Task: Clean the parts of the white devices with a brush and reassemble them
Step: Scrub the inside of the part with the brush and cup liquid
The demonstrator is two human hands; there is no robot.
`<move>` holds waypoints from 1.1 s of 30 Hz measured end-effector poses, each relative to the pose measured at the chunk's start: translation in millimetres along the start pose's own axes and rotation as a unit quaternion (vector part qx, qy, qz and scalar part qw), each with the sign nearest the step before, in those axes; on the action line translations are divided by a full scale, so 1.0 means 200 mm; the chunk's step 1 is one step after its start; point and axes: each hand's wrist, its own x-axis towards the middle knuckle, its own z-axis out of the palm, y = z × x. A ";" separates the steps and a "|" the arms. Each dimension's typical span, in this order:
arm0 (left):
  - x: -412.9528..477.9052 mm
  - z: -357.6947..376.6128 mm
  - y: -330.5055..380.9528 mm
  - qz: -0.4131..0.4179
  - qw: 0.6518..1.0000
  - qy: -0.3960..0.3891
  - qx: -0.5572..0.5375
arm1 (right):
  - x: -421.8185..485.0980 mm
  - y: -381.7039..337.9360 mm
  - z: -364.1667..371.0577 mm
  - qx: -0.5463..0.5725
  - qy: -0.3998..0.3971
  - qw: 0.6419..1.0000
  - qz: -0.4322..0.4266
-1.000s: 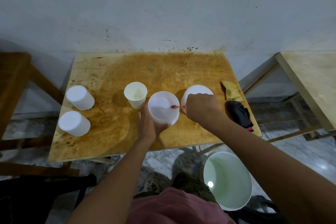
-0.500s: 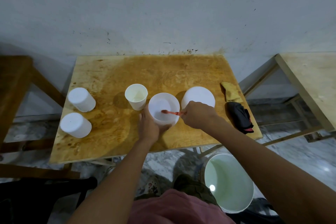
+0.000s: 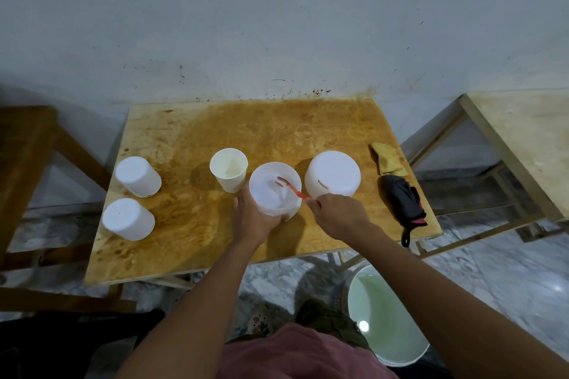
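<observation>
Brush was pinched in the right hand, bristles inside the white tub that the left hand gripped near the front edge of the surface. Probably light, slippery plastic, so I'd grip its wall.

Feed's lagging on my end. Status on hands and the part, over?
Left hand grips tub. Right hand holds brush, bristles inside tub. Cup close beside tub, nothing blocking.
</observation>
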 end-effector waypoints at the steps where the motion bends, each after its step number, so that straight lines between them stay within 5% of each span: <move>1: 0.00 0.00 0.00 0.004 1.000 0.001 -0.001 | -0.01 0.01 0.02 0.001 0.007 1.000 -0.004; 33: 0.00 -0.01 -0.02 0.030 0.999 -0.004 -0.013 | -0.06 0.08 0.09 0.011 0.055 0.998 -0.001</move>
